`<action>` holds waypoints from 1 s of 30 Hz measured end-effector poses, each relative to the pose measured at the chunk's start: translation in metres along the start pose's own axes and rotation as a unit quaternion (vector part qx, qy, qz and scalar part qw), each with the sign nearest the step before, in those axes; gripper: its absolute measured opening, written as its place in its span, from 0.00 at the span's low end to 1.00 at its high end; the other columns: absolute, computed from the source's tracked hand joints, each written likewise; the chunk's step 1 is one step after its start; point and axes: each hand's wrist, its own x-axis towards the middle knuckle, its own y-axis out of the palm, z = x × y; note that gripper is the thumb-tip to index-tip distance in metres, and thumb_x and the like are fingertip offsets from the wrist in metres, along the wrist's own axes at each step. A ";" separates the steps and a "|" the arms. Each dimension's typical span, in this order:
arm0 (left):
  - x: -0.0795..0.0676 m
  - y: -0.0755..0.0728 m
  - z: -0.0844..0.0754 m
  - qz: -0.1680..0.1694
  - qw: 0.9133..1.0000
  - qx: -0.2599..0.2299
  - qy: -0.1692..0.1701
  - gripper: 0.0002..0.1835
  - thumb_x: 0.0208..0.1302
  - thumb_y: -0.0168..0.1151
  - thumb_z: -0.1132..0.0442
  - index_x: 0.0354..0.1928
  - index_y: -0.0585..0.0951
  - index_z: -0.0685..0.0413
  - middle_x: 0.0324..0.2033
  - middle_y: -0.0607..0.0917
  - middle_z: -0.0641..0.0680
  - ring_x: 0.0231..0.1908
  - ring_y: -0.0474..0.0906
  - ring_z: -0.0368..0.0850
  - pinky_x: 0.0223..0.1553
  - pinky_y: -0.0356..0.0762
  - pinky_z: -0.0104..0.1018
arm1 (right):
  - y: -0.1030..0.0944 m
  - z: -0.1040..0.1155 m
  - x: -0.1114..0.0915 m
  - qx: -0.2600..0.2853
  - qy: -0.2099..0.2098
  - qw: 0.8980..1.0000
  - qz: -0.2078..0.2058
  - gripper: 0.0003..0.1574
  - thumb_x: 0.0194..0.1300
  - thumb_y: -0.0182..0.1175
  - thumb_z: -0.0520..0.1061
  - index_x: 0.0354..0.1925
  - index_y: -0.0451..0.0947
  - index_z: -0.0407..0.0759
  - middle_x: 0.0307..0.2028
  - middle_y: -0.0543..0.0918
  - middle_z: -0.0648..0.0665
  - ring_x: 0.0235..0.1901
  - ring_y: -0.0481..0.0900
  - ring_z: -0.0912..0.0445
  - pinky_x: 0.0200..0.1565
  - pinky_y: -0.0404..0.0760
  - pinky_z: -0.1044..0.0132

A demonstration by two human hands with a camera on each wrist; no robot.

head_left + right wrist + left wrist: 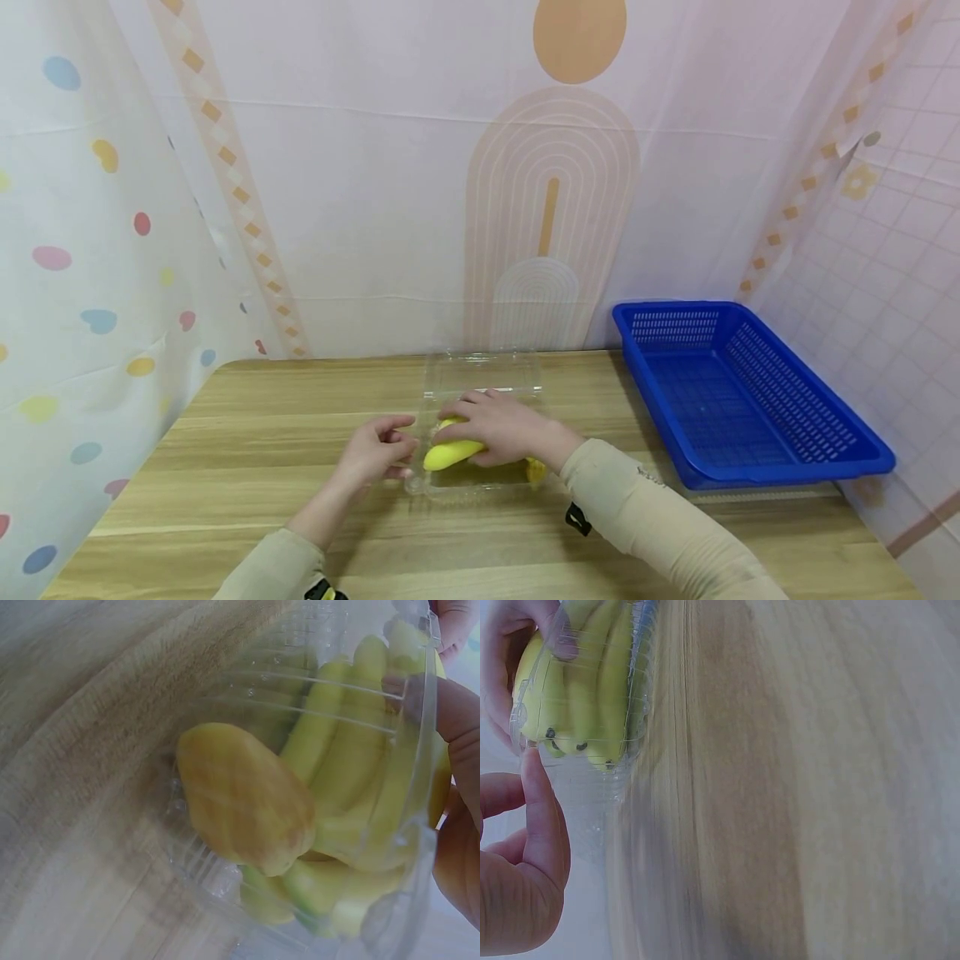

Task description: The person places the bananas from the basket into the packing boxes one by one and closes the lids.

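A clear plastic clamshell box [480,492] stands on the table with its lid [483,372] raised at the back. Inside lies a bunch of bananas [450,455], their dark tips showing through the wall in the left wrist view. My right hand [501,427] reaches in from above and grips the bananas, fingers behind and thumb in front. A yellow-orange, rounded fruit [244,799] sits beside them at the box's right end. By the box's left edge is my left hand [375,450], fingers loosely bent and holding nothing, one fingertip [534,761] right at the wall.
A blue plastic basket [780,477] with slotted sides stands at the right of the wooden table [247,492]. Patterned curtains [375,208] hang close behind the table and along both sides.
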 end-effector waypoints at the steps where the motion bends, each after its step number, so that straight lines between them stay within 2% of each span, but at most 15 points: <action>1: 0.000 0.000 0.000 -0.002 1.000 -0.001 0.000 0.26 0.66 0.62 0.75 0.65 0.70 0.72 0.34 0.75 0.56 0.31 0.77 0.48 0.26 0.85 0.35 | 0.000 0.000 0.000 0.001 0.000 1.000 -0.001 0.37 0.63 0.69 0.51 0.68 0.70 0.62 0.69 0.68 0.50 0.65 0.65 0.51 0.64 0.71 0.49; 10: 0.000 0.001 0.000 -0.008 1.000 0.001 -0.001 0.26 0.65 0.62 0.75 0.64 0.70 0.72 0.34 0.75 0.57 0.30 0.78 0.47 0.26 0.85 0.35 | 0.001 -0.001 -0.007 0.026 -0.002 1.000 -0.017 0.40 0.64 0.68 0.54 0.71 0.66 0.60 0.71 0.65 0.48 0.70 0.60 0.50 0.69 0.63 0.47; 19: 0.001 0.002 0.000 -0.011 1.000 -0.006 -0.002 0.26 0.65 0.61 0.75 0.64 0.70 0.73 0.34 0.76 0.56 0.30 0.78 0.46 0.26 0.84 0.34 | -0.002 -0.003 -0.022 0.032 -0.002 0.998 -0.056 0.38 0.67 0.64 0.57 0.72 0.66 0.58 0.70 0.67 0.48 0.70 0.60 0.51 0.69 0.62 0.48; 30: 0.002 0.003 0.001 -0.015 1.000 -0.004 -0.006 0.26 0.64 0.62 0.76 0.64 0.70 0.73 0.35 0.76 0.56 0.30 0.78 0.46 0.26 0.84 0.34 | -0.003 -0.003 -0.044 0.049 0.013 0.994 -0.100 0.37 0.66 0.66 0.55 0.70 0.68 0.55 0.68 0.70 0.47 0.69 0.62 0.49 0.69 0.61 0.48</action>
